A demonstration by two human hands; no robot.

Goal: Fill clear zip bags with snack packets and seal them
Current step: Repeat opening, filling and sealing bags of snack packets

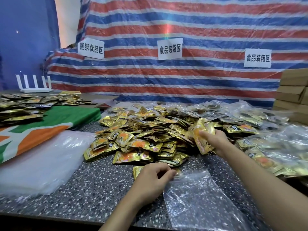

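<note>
i am facing a red, blue and white striped tarp [191, 27] that is hanging behind the table [100, 189] and covering most of the view. three white paper signs [169, 49] with black characters are sticking to it. a plain blue wall [25, 39] is showing at the left, beside a bright pale gap [66, 17]. brown cardboard boxes [293, 90] are sitting stacked at the right, and a white router [35, 86] is standing far left.

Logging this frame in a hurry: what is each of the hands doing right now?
Left hand: pinching the mouth of the clear zip bag.
Right hand: gripping a bunch of gold snack packets.
</note>
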